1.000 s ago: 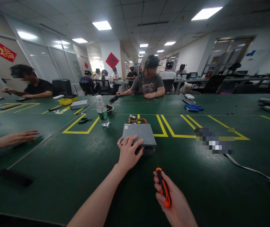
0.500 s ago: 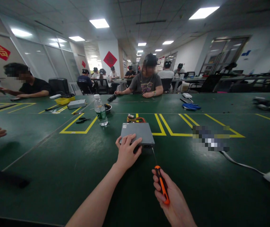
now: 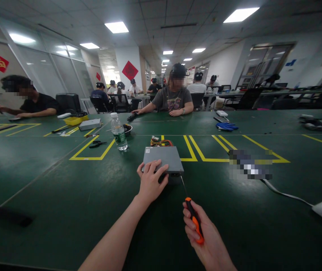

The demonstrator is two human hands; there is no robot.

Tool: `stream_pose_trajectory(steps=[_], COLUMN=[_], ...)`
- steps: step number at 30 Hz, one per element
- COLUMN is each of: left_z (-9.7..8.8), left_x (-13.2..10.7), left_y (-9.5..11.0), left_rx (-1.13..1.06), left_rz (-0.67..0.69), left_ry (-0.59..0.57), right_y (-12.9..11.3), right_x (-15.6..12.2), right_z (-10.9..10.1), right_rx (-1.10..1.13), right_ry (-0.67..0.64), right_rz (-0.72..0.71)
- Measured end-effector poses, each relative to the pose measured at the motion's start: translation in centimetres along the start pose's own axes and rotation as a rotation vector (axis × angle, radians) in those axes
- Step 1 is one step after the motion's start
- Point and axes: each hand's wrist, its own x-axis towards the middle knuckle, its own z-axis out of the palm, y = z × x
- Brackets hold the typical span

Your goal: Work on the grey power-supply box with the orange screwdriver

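Observation:
A grey metal computer power supply [image 3: 165,155] lies on the green table, with bundled coloured cables [image 3: 161,142] coming out behind it. My left hand [image 3: 153,180] grips its near left edge, fingers spread over the top face and the outer fingers down over the front side. In my right hand [image 3: 199,226] is an orange and black screwdriver [image 3: 195,220], fingers wrapped round the handle. Its thin shaft points away from me, up to the near right corner of the power supply. Whether the tip sits in a screw is too small to tell.
A water bottle [image 3: 118,131] and a bowl [image 3: 127,129] stand behind left, near black pliers [image 3: 97,143]. Rightward lie a blurred-out device [image 3: 249,165] with a white cable and blue gloves [image 3: 226,127]. A dark strip [image 3: 9,216] lies near left. Co-workers sit across the table.
The screwdriver handle has turned in my right hand, showing more black on its upper part. My left hand stays on the power supply. Another person's hand at the left edge has left the view.

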Motion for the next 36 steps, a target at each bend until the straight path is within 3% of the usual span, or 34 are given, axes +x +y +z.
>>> stream_pose_trajectory(steps=[5, 14, 31, 36], left_z=[0.1, 0.2, 0.1, 0.1], left_x=[0.0, 0.0, 0.1, 0.1], left_y=[0.1, 0.0, 0.0, 0.0], left_rx=[-0.005, -0.007, -0.008, -0.005], left_rz=[0.000, -0.003, -0.003, -0.006], left_ry=[0.013, -0.003, 0.002, -0.015], right_y=[1.0, 1.9, 2.2, 2.6], right_x=[-0.6, -0.6, 0.6, 0.4], right_z=[0.0, 1.8, 1.5, 1.5], right_rx=[-0.033, -0.107, -0.077, -0.100], right_ry=[0.003, 0.014, -0.007, 0.001], right_rz=[0.021, 0.027, 0.019, -0.051])
